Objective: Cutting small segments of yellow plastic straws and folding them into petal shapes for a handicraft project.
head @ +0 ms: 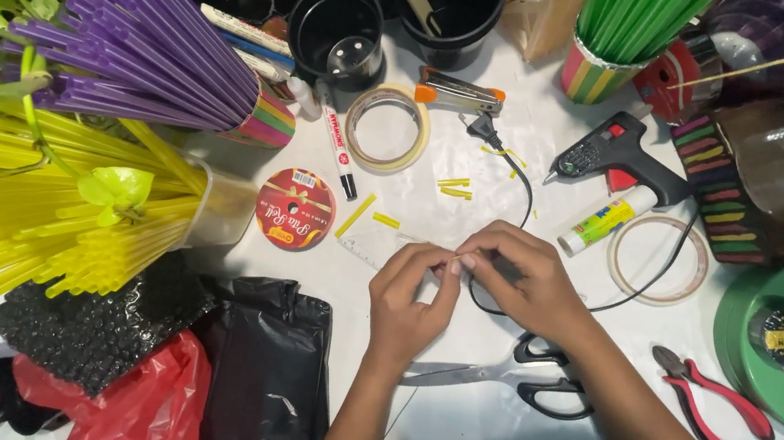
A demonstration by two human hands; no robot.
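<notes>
At the centre of the white worktop [485, 434], both hands meet fingertip to fingertip. The left hand [409, 298] and the right hand [524, 278] are each pinched on a small yellow straw piece [453, 257], held just above the surface; it is mostly hidden by the fingers, so its exact length cannot be told. A thin wire [401, 408] seems to trail down from the pinch toward the near edge, faint against the worktop.

Handling judgement: a piece this small wants pad-tip grip only, wrists resting low so the fingers stay steady. Keep the pinch close to the end being worked; a loose grip would likely let it spring away among the other yellow offcuts [455, 187] scattered nearby.

Around the hands: scissors [533, 375] lie just beneath the right wrist, blades pointing left. A black cord [525, 192] runs from the glue gun [618, 154] under the right hand. A glue stick [604, 221] and a tape roll [657, 258] sit just right of the hands; red-handled pliers [717, 399] are farther right. A red ribbon spool [296, 208] and a marker [338, 147] lie to the left, near the yellow straws [38, 224] and purple straws [132, 45].
</notes>
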